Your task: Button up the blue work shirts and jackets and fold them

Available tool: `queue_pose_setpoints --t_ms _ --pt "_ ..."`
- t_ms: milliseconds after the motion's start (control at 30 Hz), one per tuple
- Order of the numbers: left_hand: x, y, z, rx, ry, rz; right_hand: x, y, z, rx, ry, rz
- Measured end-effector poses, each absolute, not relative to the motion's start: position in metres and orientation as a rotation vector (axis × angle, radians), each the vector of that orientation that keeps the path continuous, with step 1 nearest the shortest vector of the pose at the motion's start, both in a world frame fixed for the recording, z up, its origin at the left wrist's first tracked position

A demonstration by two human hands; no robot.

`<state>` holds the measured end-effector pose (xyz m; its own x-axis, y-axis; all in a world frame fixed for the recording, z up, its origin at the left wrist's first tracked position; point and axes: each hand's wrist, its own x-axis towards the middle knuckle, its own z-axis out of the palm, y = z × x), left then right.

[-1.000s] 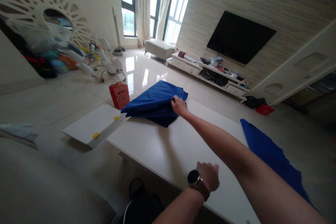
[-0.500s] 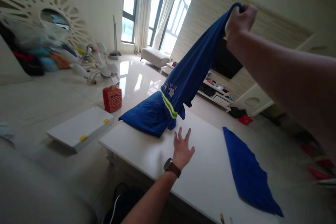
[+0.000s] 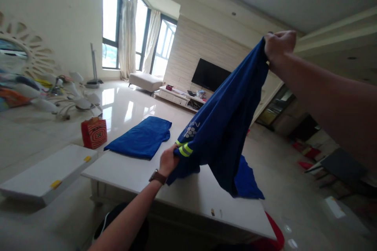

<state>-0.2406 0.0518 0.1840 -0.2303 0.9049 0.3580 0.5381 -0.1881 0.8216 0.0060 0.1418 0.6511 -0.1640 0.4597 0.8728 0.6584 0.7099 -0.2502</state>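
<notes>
A blue shirt (image 3: 226, 125) with yellow-green stripes and a white logo hangs in the air above the white table (image 3: 138, 172). My right hand (image 3: 278, 45) is raised high and closed on its upper edge. My left hand (image 3: 168, 161), with a watch on the wrist, grips the shirt's lower part by the striped sleeve, just above the table. A folded blue garment (image 3: 141, 139) lies flat on the far left part of the table. Another blue cloth (image 3: 247, 180) lies on the table's right side, partly hidden behind the hanging shirt.
A red patterned box (image 3: 94, 132) stands on the glossy floor beyond the table. A white board (image 3: 44, 172) with yellow tags lies to the left. A TV (image 3: 209, 74), a low cabinet and a footstool (image 3: 145, 81) stand at the far wall. Clutter lies at left; a dark chair (image 3: 341, 168) at right.
The shirt has come fully off the folded pile and moved right. My left hand, open above the table before, now grips the shirt's sleeve. The camera has tilted upward.
</notes>
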Motion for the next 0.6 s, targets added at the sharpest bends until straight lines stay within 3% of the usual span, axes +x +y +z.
queue_pose_setpoints --t_ms 133,200,333,467,600 --pt "-0.273 0.051 0.26 1.202 1.984 1.954 0.029 0.116 0.69 -1.24 -1.451 -0.079" --pt "-0.258 0.018 0.294 1.207 1.782 2.133 0.037 0.103 0.687 -1.3 -1.404 0.035" --pt "-0.178 -0.096 0.315 1.72 0.997 1.565 0.047 0.088 0.664 -1.217 -1.353 0.204" --pt "-0.109 -0.162 0.289 1.734 0.917 1.193 0.058 0.093 0.656 -1.196 -1.294 0.308" --pt "-0.109 -0.14 0.269 1.735 1.057 1.041 0.092 0.09 0.653 -1.241 -1.374 0.22"
